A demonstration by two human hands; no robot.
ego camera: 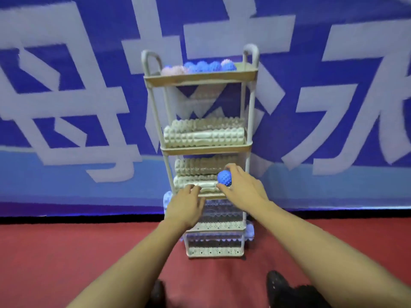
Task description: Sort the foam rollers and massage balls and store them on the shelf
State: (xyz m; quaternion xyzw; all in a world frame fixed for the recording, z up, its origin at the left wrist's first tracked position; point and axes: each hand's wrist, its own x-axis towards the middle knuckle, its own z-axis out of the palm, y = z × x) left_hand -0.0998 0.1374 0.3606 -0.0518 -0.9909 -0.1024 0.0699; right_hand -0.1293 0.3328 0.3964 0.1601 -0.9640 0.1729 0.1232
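While both bare arms reach toward the tall white shelf rack (248, 121), the right hand (241, 187) pinches a blue spiky massage ball (224, 178) between thumb and fingertips, holding it in front of the rack's third tier, just off that tier's right end. The left hand (185, 204) sits at the front lip of the same tier, fingers loosely bent and touching the edge, with nothing visibly held in it. On the rack's top tray (200, 80) lie a row of blue spiky balls (202, 66) and a few pink spiky balls (174, 70), the pink ones mostly toward its left end. The second tier carries ridged cream foam rollers (203, 135) lying lengthwise, and the third tier holds more cream rollers (198, 166) behind the hands. Lower tiers have perforated white walls; their contents are too blurred to tell. Pale blue rollers (249, 231) stick out beside the rack's lower levels. Behind the rack hangs a blue banner (77, 107) with large white characters, and beneath it lies a red floor (66, 252).
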